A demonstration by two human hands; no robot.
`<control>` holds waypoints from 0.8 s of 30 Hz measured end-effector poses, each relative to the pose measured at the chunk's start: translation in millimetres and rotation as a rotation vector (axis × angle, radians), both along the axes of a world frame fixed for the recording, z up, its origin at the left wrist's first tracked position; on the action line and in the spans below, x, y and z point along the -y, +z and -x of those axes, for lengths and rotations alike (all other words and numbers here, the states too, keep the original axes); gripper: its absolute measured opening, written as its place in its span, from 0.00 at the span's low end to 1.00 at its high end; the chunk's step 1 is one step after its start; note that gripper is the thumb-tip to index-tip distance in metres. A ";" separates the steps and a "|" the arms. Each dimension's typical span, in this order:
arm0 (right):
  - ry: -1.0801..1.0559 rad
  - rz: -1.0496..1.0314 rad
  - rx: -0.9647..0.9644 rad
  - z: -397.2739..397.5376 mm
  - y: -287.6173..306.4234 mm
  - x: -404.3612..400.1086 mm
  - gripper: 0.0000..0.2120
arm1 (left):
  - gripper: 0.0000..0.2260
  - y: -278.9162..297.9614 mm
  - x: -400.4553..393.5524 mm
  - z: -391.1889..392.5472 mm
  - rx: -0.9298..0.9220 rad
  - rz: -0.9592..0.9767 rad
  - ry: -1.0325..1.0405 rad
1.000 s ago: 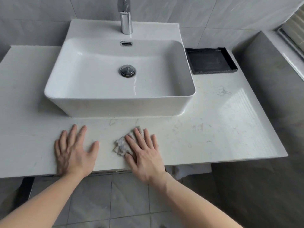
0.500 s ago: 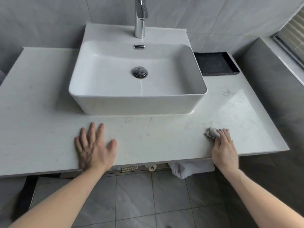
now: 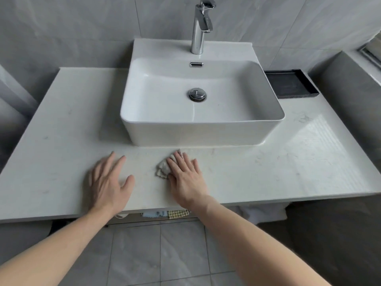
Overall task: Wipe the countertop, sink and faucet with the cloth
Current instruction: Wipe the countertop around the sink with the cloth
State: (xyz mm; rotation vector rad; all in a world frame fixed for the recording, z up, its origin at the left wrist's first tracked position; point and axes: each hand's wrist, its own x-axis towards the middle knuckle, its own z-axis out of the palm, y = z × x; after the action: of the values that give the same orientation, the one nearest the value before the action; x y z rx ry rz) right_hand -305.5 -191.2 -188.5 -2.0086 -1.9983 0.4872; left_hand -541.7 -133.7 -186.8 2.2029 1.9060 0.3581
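Head camera looked down on a white vessel sink (image 3: 202, 112) that sat on a pale stone countertop (image 3: 288, 162), and everything else is placed from that sink. Just in front of the sink's front wall, the right hand (image 3: 186, 178) lay flat on a small crumpled grey-white cloth (image 3: 164, 169), its fingers straight and close together, pressing the cloth against the countertop; part of the cloth stuck out past the fingers on the left. The cloth's far edge came very near the foot of the sink, though whether it touched could not be told. To the left of that hand, also in front of the sink, the left hand (image 3: 108, 182) rested palm down on the bare stone with fingers spread wide and nothing in it; its outline was slightly blurred. At the back of the sink a chrome faucet (image 3: 201, 27) stood upright on the ledge, with an overflow slot (image 3: 196, 64) below it and a chrome drain plug (image 3: 197, 94) in the basin floor. A shallow black tray (image 3: 292, 84) sat on the countertop to the right of the sink, against the wall. Below the counter's front edge, bits of coloured fabric (image 3: 165, 214) showed above a grey tiled floor (image 3: 156, 254).
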 end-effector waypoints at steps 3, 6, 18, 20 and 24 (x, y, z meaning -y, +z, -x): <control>-0.078 0.017 0.045 -34.7 -1.3 12.2 0.29 | 0.32 -2.9 -16.0 31.6 -0.071 0.008 0.019; -0.278 0.023 0.057 -100.5 -3.1 32.1 0.30 | 0.35 -6.3 -25.3 53.3 -0.127 0.042 0.021; -0.773 -0.076 -0.008 -195.7 11.6 78.2 0.21 | 0.33 -12.2 -21.7 65.3 -0.196 0.033 -0.002; -0.596 -0.165 -0.083 -150.6 10.9 58.6 0.19 | 0.33 -11.1 -21.4 64.9 -0.206 0.032 0.001; -0.285 -0.149 -0.226 -40.9 3.8 11.6 0.21 | 0.33 -9.4 -21.7 64.1 -0.193 0.033 0.003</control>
State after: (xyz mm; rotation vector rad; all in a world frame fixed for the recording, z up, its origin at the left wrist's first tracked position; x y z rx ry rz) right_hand -264.5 -202.8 -184.7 -2.0028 -1.5396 0.4619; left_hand -605.8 -112.0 -196.3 2.2860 1.9944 0.1165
